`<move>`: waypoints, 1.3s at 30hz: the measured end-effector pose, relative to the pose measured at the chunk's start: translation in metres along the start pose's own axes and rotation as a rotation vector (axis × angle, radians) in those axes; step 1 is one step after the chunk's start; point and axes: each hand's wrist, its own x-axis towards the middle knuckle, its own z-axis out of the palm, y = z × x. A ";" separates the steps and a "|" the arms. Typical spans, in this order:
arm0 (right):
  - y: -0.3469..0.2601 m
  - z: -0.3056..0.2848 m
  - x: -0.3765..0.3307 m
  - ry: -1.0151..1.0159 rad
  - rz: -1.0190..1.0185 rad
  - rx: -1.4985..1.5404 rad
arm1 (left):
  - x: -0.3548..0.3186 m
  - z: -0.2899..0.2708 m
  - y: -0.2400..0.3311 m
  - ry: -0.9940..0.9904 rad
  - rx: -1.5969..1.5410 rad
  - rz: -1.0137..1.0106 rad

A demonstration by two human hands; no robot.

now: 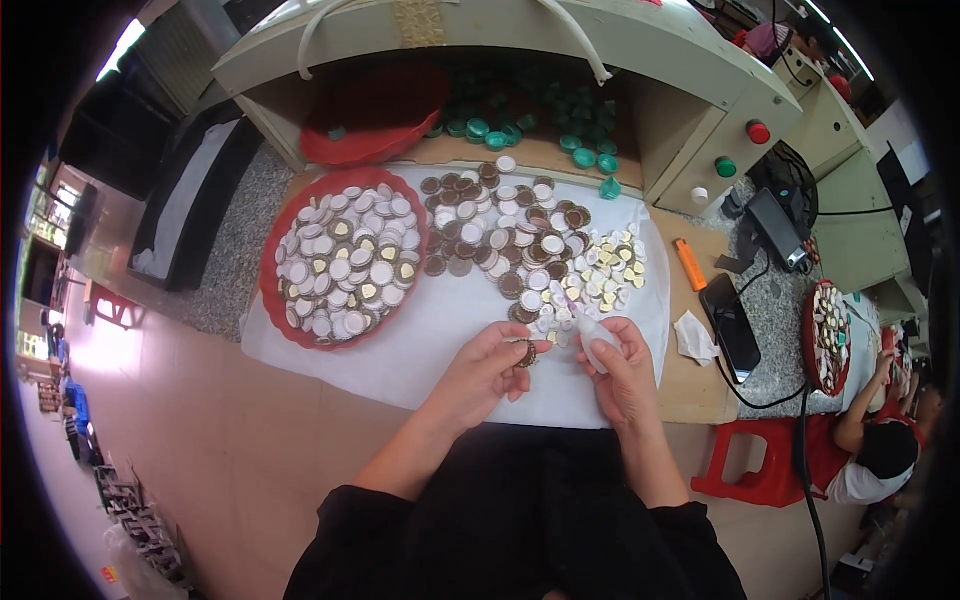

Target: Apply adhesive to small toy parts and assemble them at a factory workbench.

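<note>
- Left hand (490,368): thumb and fingers pinch a dark-edged disc (528,354), held over the near part of the white sheet (470,312).
- Right hand (628,372): fingers wrapped around a small translucent white bottle (591,335), narrow nozzle pointing up and leftward, near the disc but apart from it in this view.
- Just beyond the hands, on the sheet: a loose spread of round pieces (553,243), some white face up, some brown.
- To their right, on the same sheet: a heap of small gold-and-white pieces (612,272).
- Left of the spread: red scalloped tray (267,272), filled with white-faced rounds; several carry a gold heart.
- Behind, beneath the grey-white housing (690,150): second red tray (375,115) and scattered green cups (477,128).
- Right of the sheet: orange-handled cutter (690,264), crumpled tissue (696,338), dark phone (732,327) with a cable lying across it.
- Far right: another loaded red tray (811,345); a seated co-worker (888,450) beside a red stool (745,458).
</note>
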 end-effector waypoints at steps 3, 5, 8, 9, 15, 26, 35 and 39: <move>-0.003 0.002 -0.001 0.035 -0.015 0.053 | 0.006 0.000 -0.004 -0.015 0.022 0.006; -0.005 0.000 -0.001 0.053 -0.016 0.084 | 0.008 0.004 -0.002 -0.061 -0.067 0.009; -0.007 -0.005 -0.001 0.053 -0.051 0.121 | 0.011 0.002 -0.002 -0.157 -0.166 0.004; -0.008 -0.004 -0.001 0.056 -0.085 0.135 | 0.011 0.001 -0.003 -0.146 -0.150 0.027; -0.009 -0.002 -0.003 0.038 -0.177 0.102 | 0.013 -0.004 -0.007 -0.120 -0.133 0.063; -0.006 0.001 -0.002 -0.055 -0.115 0.146 | 0.014 -0.006 -0.013 -0.137 -0.195 0.054; -0.001 0.008 -0.013 -0.084 -0.506 -0.413 | 0.015 -0.011 -0.015 -0.164 -0.244 0.135; 0.004 0.002 -0.011 -0.125 -0.610 -0.623 | 0.016 -0.013 -0.016 -0.188 -0.262 0.132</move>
